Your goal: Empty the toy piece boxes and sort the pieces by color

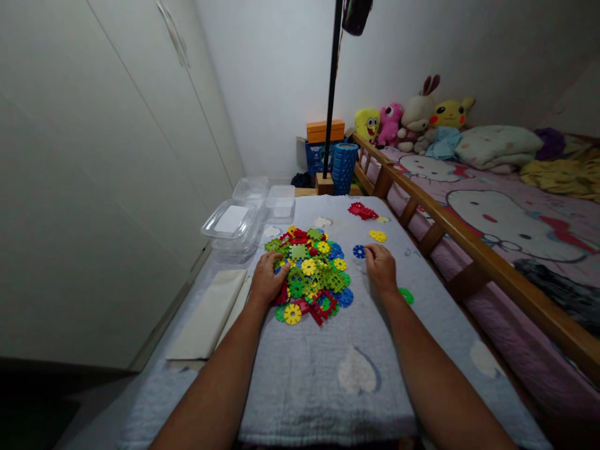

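Note:
A heap of red, yellow, green and blue plastic snowflake pieces [312, 272] lies on a pale blue quilted cloth [328, 369]. My left hand [267, 279] rests on the heap's left edge, fingers curled onto the pieces. My right hand [380, 267] lies just right of the heap, fingers bent and tips touching a blue piece [359, 251]. Sorted apart are a yellow group [377, 235], a red group [362, 211] farther back, and a green piece [406, 295] beside my right wrist.
Clear plastic boxes [234, 228] stand at the back left, two more [269, 195] behind them. A folded white cloth [210, 319] lies at the left. A wooden bed rail [469, 240] runs along the right. A black pole [331, 94] stands behind, wardrobe doors [94, 175] at left.

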Motion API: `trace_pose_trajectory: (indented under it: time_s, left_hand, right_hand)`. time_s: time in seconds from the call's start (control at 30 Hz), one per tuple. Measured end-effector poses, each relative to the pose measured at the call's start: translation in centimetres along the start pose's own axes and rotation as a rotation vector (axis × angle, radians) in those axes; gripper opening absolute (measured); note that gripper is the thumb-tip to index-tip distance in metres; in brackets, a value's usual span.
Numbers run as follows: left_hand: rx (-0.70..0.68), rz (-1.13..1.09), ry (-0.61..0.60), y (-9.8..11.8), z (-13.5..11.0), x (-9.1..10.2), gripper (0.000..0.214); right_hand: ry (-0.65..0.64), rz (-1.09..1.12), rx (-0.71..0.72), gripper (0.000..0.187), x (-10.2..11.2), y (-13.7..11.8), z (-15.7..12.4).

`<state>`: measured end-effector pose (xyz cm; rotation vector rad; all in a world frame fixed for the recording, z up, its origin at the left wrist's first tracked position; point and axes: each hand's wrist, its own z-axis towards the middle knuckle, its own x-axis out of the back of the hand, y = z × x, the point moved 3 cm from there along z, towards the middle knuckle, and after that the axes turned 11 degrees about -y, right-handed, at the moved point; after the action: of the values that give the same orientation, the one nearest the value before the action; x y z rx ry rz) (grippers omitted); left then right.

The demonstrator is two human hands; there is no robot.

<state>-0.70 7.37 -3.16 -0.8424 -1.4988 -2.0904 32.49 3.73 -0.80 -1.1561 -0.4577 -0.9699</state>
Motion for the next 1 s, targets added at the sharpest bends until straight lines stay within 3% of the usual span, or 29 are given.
trace_pose_trajectory:
  time_s: [0.2,0.3,0.43,0.57,0.63,0.8,1.0]
  left_hand:
    - [-0.008,-0.015,0.006,-0.3,0.0,-0.1,0.033]
    - [-0.014,-0.012,0.009,-0.4,0.0,-0.1,0.034]
    - [-0.014,-0.01,0.001,-0.1,0.0,-0.1,0.034]
    - [-0.014,-0.02,0.0,0.0,0.0,0.0,0.031]
    - [-0.008,-0.024,0.004,0.0,0.0,0.0,0.03]
    - [0.002,-0.029,0.016,-0.2,0.1,-0.1,0.03]
    - [-0.001,-0.006,0.02,-0.2,0.1,-0.2,0.03]
  right_hand:
    - [0.068,-0.097,-0.335,0.021,4.4,6.8,0.3]
    - [0.054,-0.131,-0.384,0.019,4.7,9.0,0.0]
    - [0.022,-0.162,-0.413,0.017,4.5,9.6,-0.1]
    - [0.064,-0.192,-0.391,0.023,4.5,8.5,0.2]
    - [0.035,-0.177,-0.303,0.025,3.8,7.2,0.5]
    - [-0.223,-0.102,0.07,0.029,-0.2,1.8,0.5]
    - [-0.426,-0.129,0.151,0.035,-3.7,-2.2,-0.7]
